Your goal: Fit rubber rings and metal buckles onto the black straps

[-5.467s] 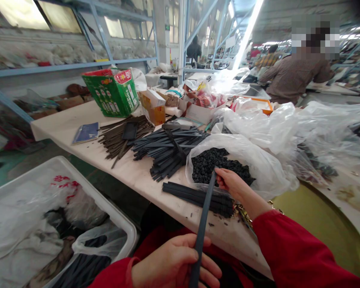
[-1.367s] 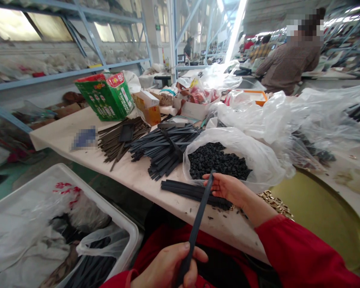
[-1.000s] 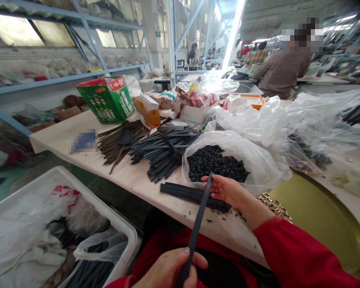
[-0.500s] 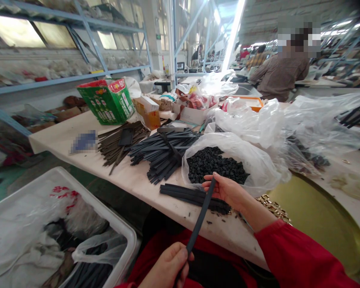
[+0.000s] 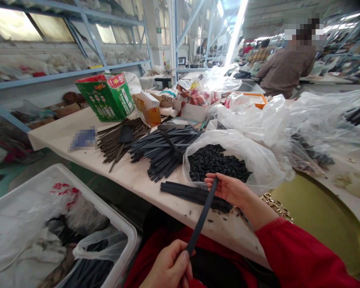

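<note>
A dark flat strap (image 5: pixel 203 216) runs slantwise between my two hands, above my lap and the table's edge. My left hand (image 5: pixel 173 262) is closed around its lower part, thumb on top. At the upper end my right hand (image 5: pixel 223 187) pinches the tip between thumb and fingers. Just beyond the right hand lies an open clear plastic bag (image 5: pixel 267 170) holding many small black loops (image 5: pixel 217 162). Under and beside that hand is a stack of dark straps (image 5: pixel 186 194). Small gold metal rings (image 5: pixel 277 206) lie by my right wrist, partly hidden by the forearm.
Piles of black straps (image 5: pixel 163 150) and brown straps (image 5: pixel 117 138) lie further left on the table. A green carton (image 5: pixel 105 100) stands behind them. A white bin (image 5: pixel 129 236) with bags is at lower left, a gold-coloured tray (image 5: pixel 321 224) at right. A person (image 5: pixel 288 72) sits beyond.
The view has shifted slightly. Both hands keep hold of the strap in nearly the same pose; the left hand's grip looks slightly changed.
</note>
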Available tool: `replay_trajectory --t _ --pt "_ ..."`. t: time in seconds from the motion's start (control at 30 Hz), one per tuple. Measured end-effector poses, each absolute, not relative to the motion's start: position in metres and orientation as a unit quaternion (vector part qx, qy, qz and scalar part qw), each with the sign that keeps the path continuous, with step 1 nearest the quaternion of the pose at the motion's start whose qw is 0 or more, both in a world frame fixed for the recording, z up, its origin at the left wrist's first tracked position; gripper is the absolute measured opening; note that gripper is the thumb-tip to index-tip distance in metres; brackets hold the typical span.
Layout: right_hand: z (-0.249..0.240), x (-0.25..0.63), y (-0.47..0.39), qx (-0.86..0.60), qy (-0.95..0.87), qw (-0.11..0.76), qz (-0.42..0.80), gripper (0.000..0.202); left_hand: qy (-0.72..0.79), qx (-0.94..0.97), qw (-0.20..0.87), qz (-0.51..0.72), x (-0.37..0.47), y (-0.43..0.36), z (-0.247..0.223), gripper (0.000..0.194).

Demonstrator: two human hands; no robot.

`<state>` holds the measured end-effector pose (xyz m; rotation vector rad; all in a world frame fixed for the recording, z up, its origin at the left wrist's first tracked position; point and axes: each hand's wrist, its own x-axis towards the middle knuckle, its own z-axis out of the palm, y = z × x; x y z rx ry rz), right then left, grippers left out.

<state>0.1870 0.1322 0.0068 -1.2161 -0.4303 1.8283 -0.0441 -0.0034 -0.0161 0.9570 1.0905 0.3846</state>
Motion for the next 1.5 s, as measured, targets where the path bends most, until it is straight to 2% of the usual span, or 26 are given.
replay_trajectory --t 0.6,0.73,0.9,0.97,1.13,1.5 --pt "0.009 0.188 0.131 -0.476 -0.176 0.442 0.740 0.035 0.487 0.408 0.754 0.168 -0.042 -0.003 -0.009 0.038" --pt "0.009 0.187 0.127 -0.484 -0.207 0.451 0.721 0.029 0.476 0.502 0.692 0.207 -0.047 0.000 -0.007 0.029" --pt "0.007 0.184 0.124 -0.511 -0.259 0.450 0.685 0.017 0.484 0.570 0.626 0.221 -0.051 -0.001 -0.009 0.027" --pt "0.006 0.184 0.123 -0.521 -0.272 0.448 0.674 0.016 0.503 0.546 0.640 0.201 -0.051 -0.005 -0.011 0.031" --pt "0.001 0.183 0.123 -0.540 -0.278 0.460 0.648 0.019 0.498 0.394 0.753 0.170 -0.049 -0.011 -0.008 0.042" --pt "-0.003 0.184 0.129 -0.561 -0.263 0.465 0.632 0.017 0.452 0.275 0.827 0.192 -0.052 -0.007 0.004 0.047"
